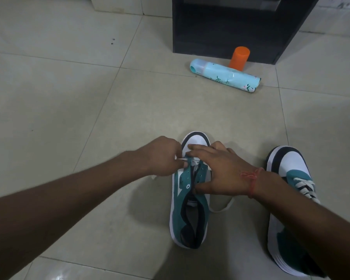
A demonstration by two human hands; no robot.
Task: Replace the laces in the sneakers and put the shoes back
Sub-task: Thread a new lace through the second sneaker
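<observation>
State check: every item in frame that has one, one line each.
Left hand: pinches the white lace at the front eyelets.
Right hand: fingers spread, resting on the middle sneaker.
Middle sneaker: upright, mostly unlaced.
Right sneaker: upright, laced.
Blue spray can: lying on its side, capped.
Orange cap: standing upright.

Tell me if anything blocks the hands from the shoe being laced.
Nothing visible does. The left hand pinches the white lace at the unlaced sneaker, and the right hand rests on it directly.
</observation>
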